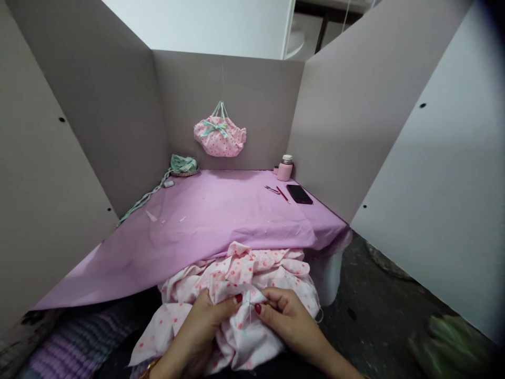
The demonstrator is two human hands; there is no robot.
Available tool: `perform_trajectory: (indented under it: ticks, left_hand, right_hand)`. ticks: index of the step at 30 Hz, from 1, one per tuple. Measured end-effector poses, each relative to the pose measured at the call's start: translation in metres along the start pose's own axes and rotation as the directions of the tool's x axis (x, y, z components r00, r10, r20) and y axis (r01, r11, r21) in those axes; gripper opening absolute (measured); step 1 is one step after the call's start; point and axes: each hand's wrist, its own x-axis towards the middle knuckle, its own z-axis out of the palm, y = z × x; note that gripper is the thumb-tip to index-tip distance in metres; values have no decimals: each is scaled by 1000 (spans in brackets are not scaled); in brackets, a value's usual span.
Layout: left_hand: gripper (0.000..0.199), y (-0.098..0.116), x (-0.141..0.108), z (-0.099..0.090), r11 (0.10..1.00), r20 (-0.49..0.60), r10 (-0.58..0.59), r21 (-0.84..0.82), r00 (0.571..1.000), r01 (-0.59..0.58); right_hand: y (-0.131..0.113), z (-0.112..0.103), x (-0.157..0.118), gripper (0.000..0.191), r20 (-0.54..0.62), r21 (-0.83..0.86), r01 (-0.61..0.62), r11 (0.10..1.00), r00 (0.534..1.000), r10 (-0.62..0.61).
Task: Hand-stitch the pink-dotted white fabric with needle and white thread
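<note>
A bunched pink-and-white fabric (236,337) with red dots lies over my lap and up against the table's front edge. My left hand (209,316) grips a gathered fold, the thumb pressed on top. Close beside it, my right hand (286,313) pinches the same cloth between thumb and forefinger. A thin pale line like a thread (250,314) shows between the two thumbs. Whether a needle sits in the right fingertips is too small to tell. Part of each hand's fingers is hidden by the folds.
A lilac cloth covers the table (221,210), walled by grey panels (229,79). A dotted bag (221,139) hangs at the back. Further items are a green fabric bundle (183,164), pink jar (284,169), phone (300,193), red pencil-like stick (283,195) and small snips (271,189).
</note>
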Motion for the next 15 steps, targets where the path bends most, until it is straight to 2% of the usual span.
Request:
perform_trajectory:
  ticks: [9,15]
  left_hand:
    - [32,7,-4,6,998,5,-47,-50,999,48]
    - [33,1,-3,0,985,10,-125,-118,992,125]
  right_hand:
    - [5,0,0,27,25,126,2,992,1000,-5]
    - [11,-1,0,27,32,204,-28,979,999,22]
